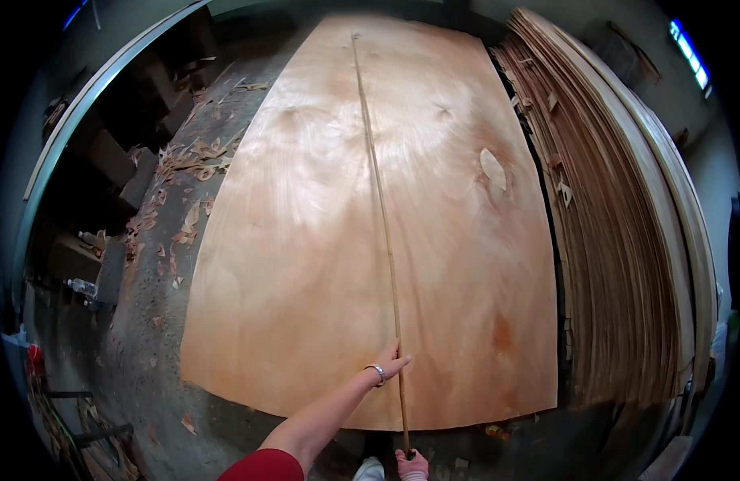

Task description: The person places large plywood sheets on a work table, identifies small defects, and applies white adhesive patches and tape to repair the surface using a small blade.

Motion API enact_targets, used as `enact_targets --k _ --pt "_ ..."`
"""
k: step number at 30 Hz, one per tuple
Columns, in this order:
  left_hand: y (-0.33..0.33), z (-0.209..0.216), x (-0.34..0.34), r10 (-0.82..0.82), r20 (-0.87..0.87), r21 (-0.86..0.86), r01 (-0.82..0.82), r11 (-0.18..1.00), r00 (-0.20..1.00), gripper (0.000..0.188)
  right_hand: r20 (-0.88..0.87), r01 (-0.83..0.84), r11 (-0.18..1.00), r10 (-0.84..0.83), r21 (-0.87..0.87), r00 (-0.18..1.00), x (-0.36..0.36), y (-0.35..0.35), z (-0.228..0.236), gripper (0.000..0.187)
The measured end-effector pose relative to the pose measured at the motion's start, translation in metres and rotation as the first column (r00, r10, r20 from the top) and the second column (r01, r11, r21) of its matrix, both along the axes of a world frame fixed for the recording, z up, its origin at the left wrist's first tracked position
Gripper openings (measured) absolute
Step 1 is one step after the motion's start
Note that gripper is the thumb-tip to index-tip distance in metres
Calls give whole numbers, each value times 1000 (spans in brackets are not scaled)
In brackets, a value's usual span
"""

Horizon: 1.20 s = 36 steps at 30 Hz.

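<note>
A long thin pole (381, 200), which looks like bamboo, runs lengthwise along the middle of a large wood veneer sheet (289, 264). Its far tip lies near the sheet's far edge, and its near end sticks out past the near edge. My left hand (392, 363), with a bracelet at the wrist, is closed around the pole above the near part of the sheet. Lower down, my right hand (412, 465) grips the pole's near end just beyond the sheet. A pale leaf-shaped patch (492, 169) shows on the sheet's right half.
Along the right stands a tall stack of veneer sheets (610, 240). Veneer scraps (201, 156) litter the dark floor (157, 353) on the left, beside dark blocks (109, 156) and a clear plastic bottle (83, 287). A metal frame (89, 437) is at lower left.
</note>
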<state>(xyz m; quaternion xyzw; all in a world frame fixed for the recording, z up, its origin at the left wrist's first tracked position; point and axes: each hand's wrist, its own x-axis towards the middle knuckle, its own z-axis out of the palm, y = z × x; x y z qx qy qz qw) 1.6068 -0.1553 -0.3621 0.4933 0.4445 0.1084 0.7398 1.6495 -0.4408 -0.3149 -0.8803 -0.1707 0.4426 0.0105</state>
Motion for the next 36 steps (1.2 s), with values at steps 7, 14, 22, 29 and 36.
enact_targets --k 7,14,22,29,36 --pt "-44 -35 40 127 135 57 -136 989 983 54 23 27 993 -30 111 999 16 -36 6 45" --pt "-53 -70 43 301 -122 -148 -317 937 946 26 -76 36 996 -30 85 997 7 -39 15 41" --pt "-53 3 -64 668 -11 -88 -666 741 744 23 -51 -304 945 312 123 949 -20 -55 -15 36" --pt "9 64 -75 829 165 -158 -816 556 534 29 6 -105 980 106 169 994 14 -153 48 30" --pt "-55 35 23 537 -94 -246 -542 803 839 27 -151 69 994 -56 87 987 39 -117 129 43"
